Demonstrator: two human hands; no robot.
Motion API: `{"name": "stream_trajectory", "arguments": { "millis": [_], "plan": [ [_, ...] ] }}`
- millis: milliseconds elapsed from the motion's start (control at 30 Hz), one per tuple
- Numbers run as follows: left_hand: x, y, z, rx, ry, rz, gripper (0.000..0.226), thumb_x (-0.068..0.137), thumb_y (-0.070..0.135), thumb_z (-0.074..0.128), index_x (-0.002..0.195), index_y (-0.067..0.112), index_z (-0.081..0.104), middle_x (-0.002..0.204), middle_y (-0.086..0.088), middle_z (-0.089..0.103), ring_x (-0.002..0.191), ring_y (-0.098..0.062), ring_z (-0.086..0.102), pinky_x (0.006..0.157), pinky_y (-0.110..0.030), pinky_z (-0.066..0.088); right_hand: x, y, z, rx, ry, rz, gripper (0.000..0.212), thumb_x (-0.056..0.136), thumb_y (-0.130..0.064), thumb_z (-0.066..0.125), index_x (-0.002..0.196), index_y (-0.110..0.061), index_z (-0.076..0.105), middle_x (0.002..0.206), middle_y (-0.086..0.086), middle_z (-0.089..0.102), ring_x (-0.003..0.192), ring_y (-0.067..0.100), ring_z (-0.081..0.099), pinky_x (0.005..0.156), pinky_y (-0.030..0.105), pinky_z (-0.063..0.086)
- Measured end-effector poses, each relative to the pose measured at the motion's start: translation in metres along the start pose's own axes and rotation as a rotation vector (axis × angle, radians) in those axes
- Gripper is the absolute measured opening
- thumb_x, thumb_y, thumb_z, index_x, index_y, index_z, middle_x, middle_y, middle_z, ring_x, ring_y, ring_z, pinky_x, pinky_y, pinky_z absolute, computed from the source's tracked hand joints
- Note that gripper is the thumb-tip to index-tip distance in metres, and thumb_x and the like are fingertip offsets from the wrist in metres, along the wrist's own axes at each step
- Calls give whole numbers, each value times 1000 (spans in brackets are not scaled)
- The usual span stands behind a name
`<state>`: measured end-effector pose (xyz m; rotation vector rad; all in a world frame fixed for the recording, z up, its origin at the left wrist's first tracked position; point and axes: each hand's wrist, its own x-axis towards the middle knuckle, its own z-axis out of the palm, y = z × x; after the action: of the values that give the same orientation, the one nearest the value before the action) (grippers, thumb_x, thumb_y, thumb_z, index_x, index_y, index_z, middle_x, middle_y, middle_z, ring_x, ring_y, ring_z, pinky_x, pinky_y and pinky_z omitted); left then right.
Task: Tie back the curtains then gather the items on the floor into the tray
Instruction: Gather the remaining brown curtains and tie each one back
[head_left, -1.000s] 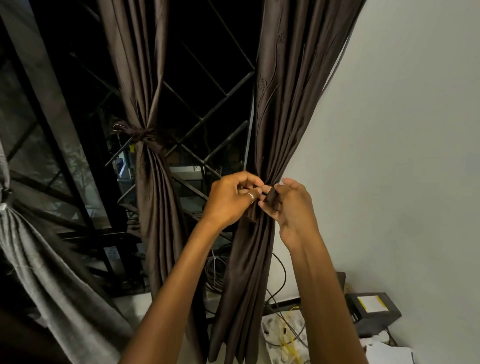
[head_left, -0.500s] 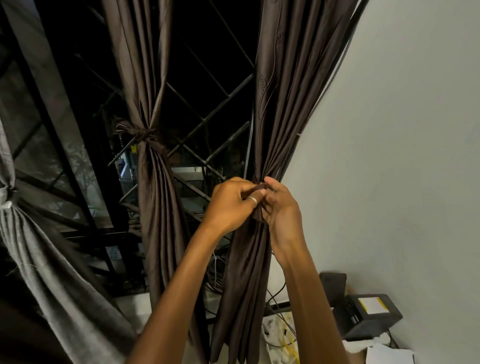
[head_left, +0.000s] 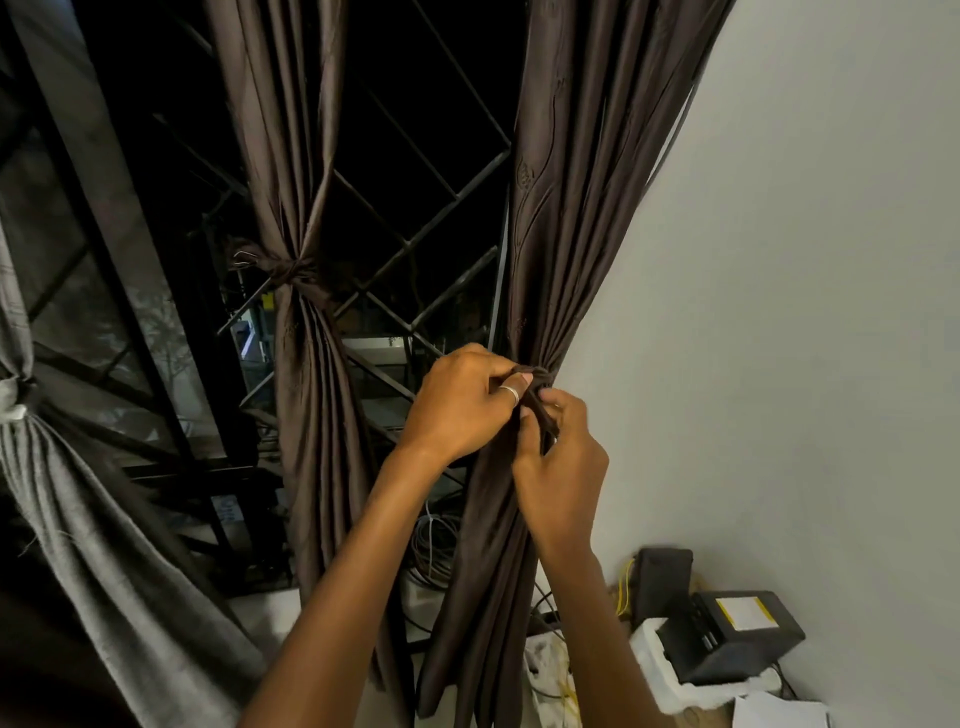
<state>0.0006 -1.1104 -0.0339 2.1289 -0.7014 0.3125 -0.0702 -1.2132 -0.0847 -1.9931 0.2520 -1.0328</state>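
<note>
Head view: curtain-tying stage, near its end by our judgement. We saw the left hand (head_left: 462, 402) and right hand (head_left: 558, 467), fingers curled, both pinching the dark tie (head_left: 541, 410) cinched round the right curtain (head_left: 587, 208) beside the white wall (head_left: 805, 312). The middle curtain (head_left: 296, 156) and the grey curtain (head_left: 104, 545) at far left hung knotted. Gathering was not yet done; we saw no tray. A black box (head_left: 737, 639) and coiled cables (head_left: 434, 540) lay low by the barred window (head_left: 426, 228).
</note>
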Motion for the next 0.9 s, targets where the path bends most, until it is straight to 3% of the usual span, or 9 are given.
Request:
{"name": "stream_trajectory", "arguments": {
  "millis": [100, 233, 333, 400, 467, 533, 667, 767, 900],
  "plan": [
    [1, 0, 3, 48, 22, 53, 25, 99, 38, 58, 114, 27, 76, 105, 8, 58, 101, -10, 56, 83, -28, 49, -2, 6, 2, -66, 3, -90, 23, 98, -10, 62, 118, -16, 69, 100, -6, 74, 86, 9, 68, 75, 6, 42],
    [8, -1, 3, 42, 6, 140, 25, 99, 39, 58, 118, 30, 73, 114, 13, 58, 107, -9, 55, 85, -33, 53, -3, 12, 4, -149, -53, -216, 21, 96, -8, 55, 108, -12, 71, 96, 2, 72, 83, 18, 66, 75, 30, 53],
    [13, -2, -2, -79, -120, 155, 21, 102, 37, 55, 114, 33, 72, 103, 14, 65, 98, -4, 59, 84, -32, 53, -2, 11, 2, -189, -86, -311, 18, 96, -9, 53, 103, -11, 70, 96, 2, 69, 87, 16, 60, 77, 35, 51],
    [15, -5, -7, -65, -190, 117, 18, 104, 39, 50, 108, 37, 66, 91, 12, 62, 93, 0, 51, 75, -27, 45, 0, 8, -3, -197, -66, -305, 18, 99, -12, 53, 109, -12, 69, 102, 2, 68, 93, 18, 61, 81, 38, 52],
    [14, -8, -9, -59, -207, 96, 15, 105, 39, 46, 104, 42, 61, 90, 10, 60, 93, 1, 47, 71, -24, 38, 5, 2, -10, -166, -18, -286, 18, 101, -14, 54, 113, -12, 68, 106, 2, 67, 96, 17, 62, 82, 36, 53],
    [12, -9, -9, -114, -187, 97, 14, 105, 39, 45, 101, 42, 58, 94, 10, 64, 92, 0, 53, 72, -24, 41, 13, -6, -19, -120, 5, -285, 17, 102, -13, 55, 114, -11, 66, 108, 1, 65, 96, 11, 62, 81, 29, 53],
    [6, -8, -5, -239, -168, 58, 12, 107, 34, 45, 102, 35, 56, 83, 9, 64, 74, -2, 59, 65, -18, 44, 32, -19, -28, -39, -130, -383, 18, 102, -7, 55, 114, -14, 66, 113, -2, 65, 82, 4, 64, 79, 15, 51],
    [2, -10, -5, -294, -158, 36, 14, 107, 35, 44, 99, 39, 55, 85, 2, 65, 79, -15, 61, 71, -32, 49, 43, -18, -30, -44, -257, -387, 19, 104, -11, 53, 117, -19, 64, 106, -6, 67, 70, 6, 65, 81, 25, 53],
    [2, -13, -12, -292, -235, 39, 21, 107, 31, 43, 97, 44, 55, 94, -10, 66, 90, -33, 62, 80, -51, 52, 49, -13, -35, -102, -362, -472, 17, 105, -16, 50, 117, -23, 60, 138, -9, 58, 67, 1, 65, 76, 24, 55]
  ]
}}
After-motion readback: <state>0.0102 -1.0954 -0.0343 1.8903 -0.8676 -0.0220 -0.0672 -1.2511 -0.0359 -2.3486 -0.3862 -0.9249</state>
